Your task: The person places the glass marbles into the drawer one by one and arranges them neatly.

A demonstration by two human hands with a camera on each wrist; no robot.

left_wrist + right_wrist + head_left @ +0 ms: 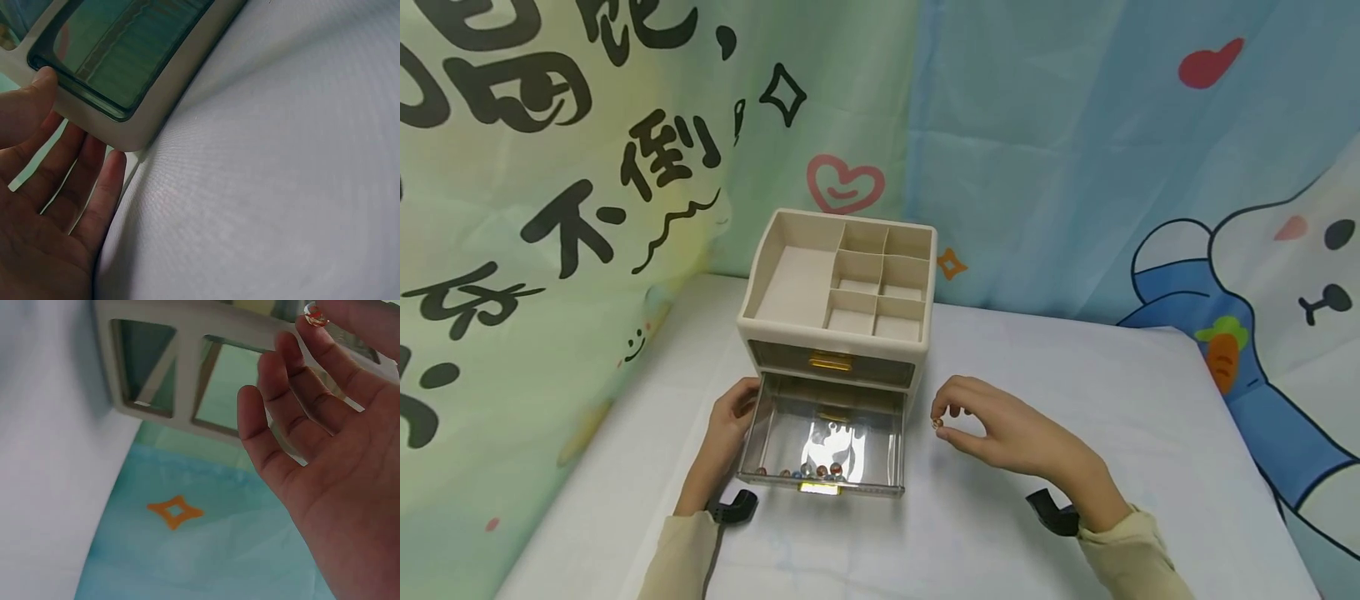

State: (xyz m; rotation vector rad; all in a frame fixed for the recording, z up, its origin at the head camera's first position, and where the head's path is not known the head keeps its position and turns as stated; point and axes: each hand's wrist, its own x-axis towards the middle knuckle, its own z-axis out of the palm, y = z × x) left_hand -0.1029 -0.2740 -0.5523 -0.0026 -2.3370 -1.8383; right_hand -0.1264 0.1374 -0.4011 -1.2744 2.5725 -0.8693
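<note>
A beige organiser (838, 287) with open top compartments stands on the white table (1075, 400). Its lower clear drawer (823, 446) is pulled out, with several small marbles (808, 472) lying along its front wall. My right hand (1000, 429) hovers just right of the drawer and pinches an orange marble (937, 423) (314, 315) between thumb and fingertips. My left hand (730, 421) (56, 206) rests with straight fingers against the organiser's (137, 94) lower left corner, thumb touching its side.
Printed cloth backdrops hang close behind and to the left of the organiser. The upper drawer with a gold handle (830, 361) is closed. The table's right edge (1240, 433) lies well beyond my right hand. Black wrist mounts (1054, 510) sit on both forearms.
</note>
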